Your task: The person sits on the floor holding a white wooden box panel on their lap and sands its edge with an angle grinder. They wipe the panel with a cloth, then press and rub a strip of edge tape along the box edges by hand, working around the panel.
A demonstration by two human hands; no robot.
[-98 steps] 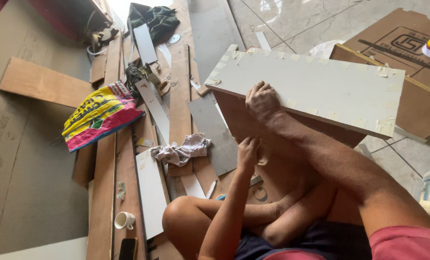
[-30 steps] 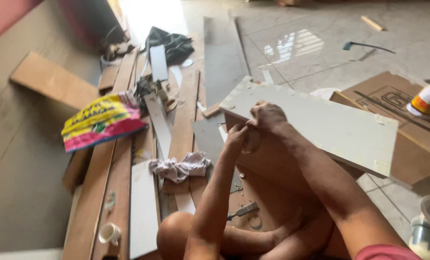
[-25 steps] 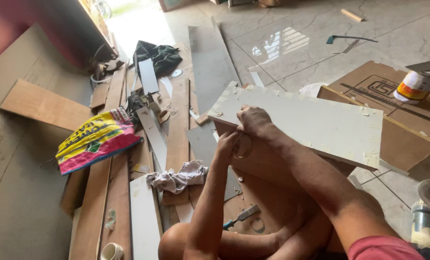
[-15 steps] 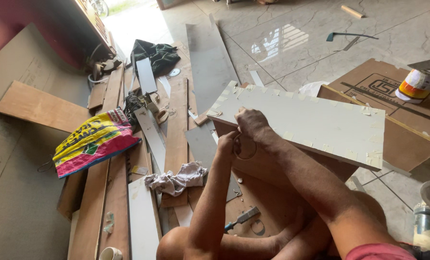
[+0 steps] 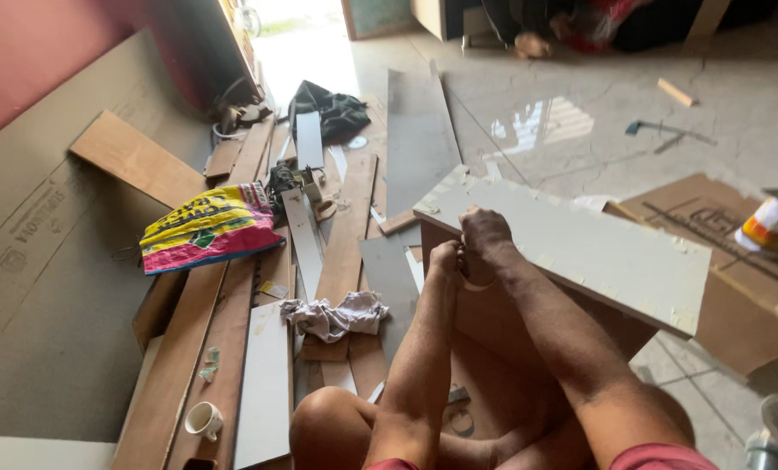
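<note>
A pale grey rectangular board (image 5: 598, 248) lies tilted on top of a brown box-like wooden piece (image 5: 493, 322) in front of me. My right hand (image 5: 485, 235) is closed on the board's near long edge, close to its left end. My left hand (image 5: 446, 259) presses against the same edge just below the right hand, fingers curled. Whether either hand holds a small tool or fastener is hidden. My bare knee (image 5: 328, 418) is at the bottom.
Long wooden planks (image 5: 224, 348) and white strips lie on the floor at left, with a crumpled rag (image 5: 332, 315), a yellow-pink bag (image 5: 211, 228), a white cup (image 5: 203, 420), a dark bag (image 5: 332, 111). Cardboard sheets (image 5: 737, 287) and a can (image 5: 765, 228) are at right.
The camera has tilted up, showing more floor ahead. My left hand came up from below to the board's edge beside the right hand; both have stayed there over the last second.
</note>
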